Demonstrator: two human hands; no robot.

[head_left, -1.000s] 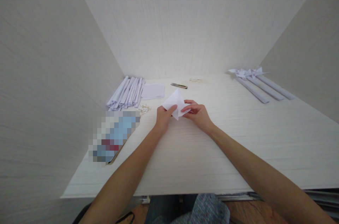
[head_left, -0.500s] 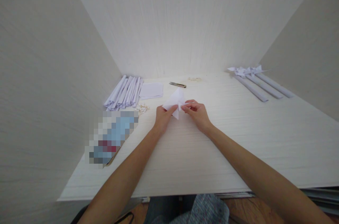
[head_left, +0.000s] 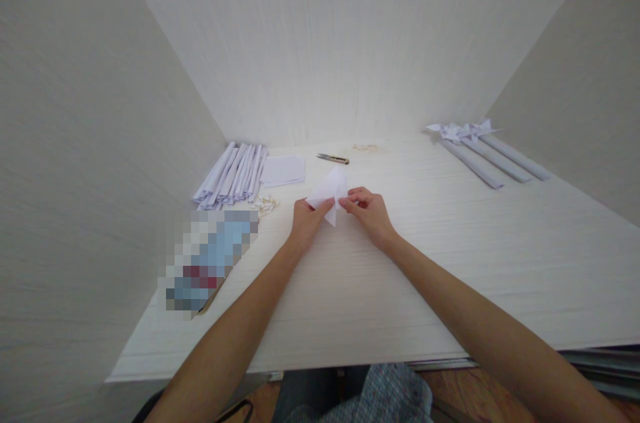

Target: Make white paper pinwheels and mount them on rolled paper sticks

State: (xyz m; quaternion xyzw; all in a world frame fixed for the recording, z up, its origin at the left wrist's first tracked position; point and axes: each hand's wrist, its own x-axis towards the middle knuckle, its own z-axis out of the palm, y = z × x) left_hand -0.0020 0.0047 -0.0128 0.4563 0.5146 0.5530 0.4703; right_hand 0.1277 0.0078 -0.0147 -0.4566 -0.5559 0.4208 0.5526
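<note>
A white paper pinwheel (head_left: pixel 329 188) with folded, pointed corners is held between my two hands above the middle of the table. My left hand (head_left: pixel 306 222) is closed on its left side, thumb pressed near the centre. From the right, my right hand (head_left: pixel 369 211) pinches at the centre with thumb and fingertips; anything small inside that pinch is hidden. Just beyond the paper lies a pair of small thread snips (head_left: pixel 333 158). To the left are a stack of square white paper sheets (head_left: pixel 283 170) and a scatter of small thin pieces (head_left: pixel 267 206).
Several rolled white paper tubes (head_left: pixel 230 173) are piled at the back left. Below them lies a blurred-out flat object (head_left: pixel 213 263). At the back right, paper pinwheels (head_left: pixel 465 131) sit on rolled paper sticks (head_left: pixel 495 160). White walls (head_left: pixel 330 63) enclose the table's back and sides.
The view has shifted slightly. Both hands keep their grip on the paper pinwheel; the right fingertips have moved a little closer in at its centre.
</note>
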